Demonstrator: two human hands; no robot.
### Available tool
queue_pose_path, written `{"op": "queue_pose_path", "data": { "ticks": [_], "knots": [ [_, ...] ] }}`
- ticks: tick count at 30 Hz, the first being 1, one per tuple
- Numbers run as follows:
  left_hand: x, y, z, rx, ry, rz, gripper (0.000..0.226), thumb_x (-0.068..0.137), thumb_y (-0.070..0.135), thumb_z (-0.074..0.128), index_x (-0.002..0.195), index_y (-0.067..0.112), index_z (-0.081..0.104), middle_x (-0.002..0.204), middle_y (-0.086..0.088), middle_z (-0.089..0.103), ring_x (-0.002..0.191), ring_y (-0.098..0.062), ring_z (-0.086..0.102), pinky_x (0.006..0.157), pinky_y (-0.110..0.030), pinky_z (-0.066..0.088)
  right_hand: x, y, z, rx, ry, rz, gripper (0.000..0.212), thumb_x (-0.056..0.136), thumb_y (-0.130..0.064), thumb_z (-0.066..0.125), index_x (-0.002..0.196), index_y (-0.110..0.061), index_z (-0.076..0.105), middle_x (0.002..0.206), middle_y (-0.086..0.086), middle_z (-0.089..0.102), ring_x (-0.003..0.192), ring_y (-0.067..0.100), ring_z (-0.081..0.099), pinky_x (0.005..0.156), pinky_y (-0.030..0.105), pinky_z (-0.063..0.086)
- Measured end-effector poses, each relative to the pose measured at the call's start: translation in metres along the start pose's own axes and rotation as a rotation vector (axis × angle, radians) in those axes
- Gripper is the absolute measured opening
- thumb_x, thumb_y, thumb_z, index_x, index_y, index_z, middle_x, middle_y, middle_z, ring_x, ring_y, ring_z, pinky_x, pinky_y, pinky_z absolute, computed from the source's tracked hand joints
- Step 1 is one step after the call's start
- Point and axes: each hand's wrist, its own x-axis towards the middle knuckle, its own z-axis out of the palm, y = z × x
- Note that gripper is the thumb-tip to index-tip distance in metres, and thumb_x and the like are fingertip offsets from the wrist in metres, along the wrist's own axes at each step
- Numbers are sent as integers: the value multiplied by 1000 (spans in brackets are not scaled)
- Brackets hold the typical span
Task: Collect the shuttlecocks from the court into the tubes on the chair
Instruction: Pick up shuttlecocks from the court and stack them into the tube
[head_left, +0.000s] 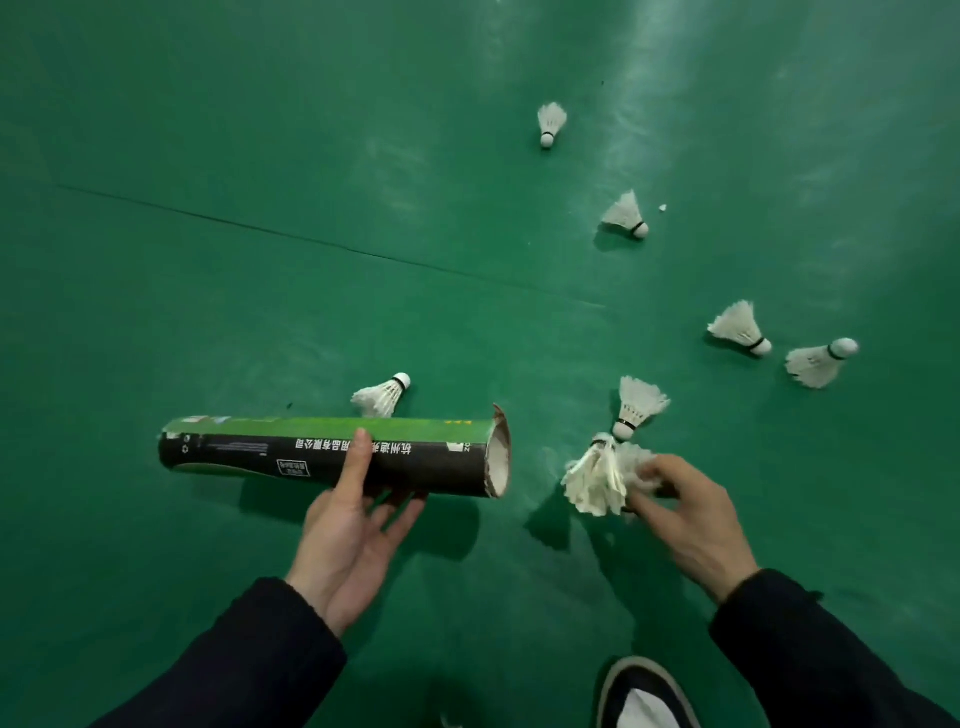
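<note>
The person's left hand (345, 525) holds a cardboard tube (332, 454) lying almost level above the green court floor (260, 156). The grip is firm: the thumb lies across the black side of the tube and the other fingers curl under it. The torn open end of the tube points to the right.

The right hand (691, 525) has its fingers curled around a bunch of shuttlecocks (597, 478), feathers spreading down and to the left. This bunch is just beside the tube's open end, not inside it.

More shuttlecocks lie on the floor. One (382, 395) is just behind the tube. Another (638, 405) is close above the held bunch, cork down. Two (740, 328) (818, 361) lie near each other at the right. One (626, 215) is farther away, and the last (550, 124) is the farthest.

A dark shoe (644, 693) with a pale rim shows at the bottom edge.
</note>
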Motion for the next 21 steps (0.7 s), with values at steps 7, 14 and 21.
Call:
{"op": "queue_pose_path", "data": {
  "ticks": [7,14,21],
  "knots": [
    [-18,-19,45,51,17,9,50,89,48,66,125,14,65,118,-8,76,108,-22,73,71,-31,62,-11,-76,3,457,-91,-200,16,95,-32,69,108,-27,76,122,-14,68,118,12,62,101,34,49],
    [-34,-18,64,76,53,93,50,90,47,67,124,10,65,116,-8,76,109,-23,72,69,-31,62,-4,-80,5,421,-501,-247,61,93,-48,27,136,-22,59,167,-16,-3,153,-2,-3,122,19,4],
    [-12,-10,52,57,66,94,57,87,47,68,132,12,62,117,-4,77,110,-22,72,74,-33,63,-5,-95,19,527,-60,-85,27,87,-56,60,107,-41,68,136,-22,50,109,-2,59,91,20,49]
  ]
}}
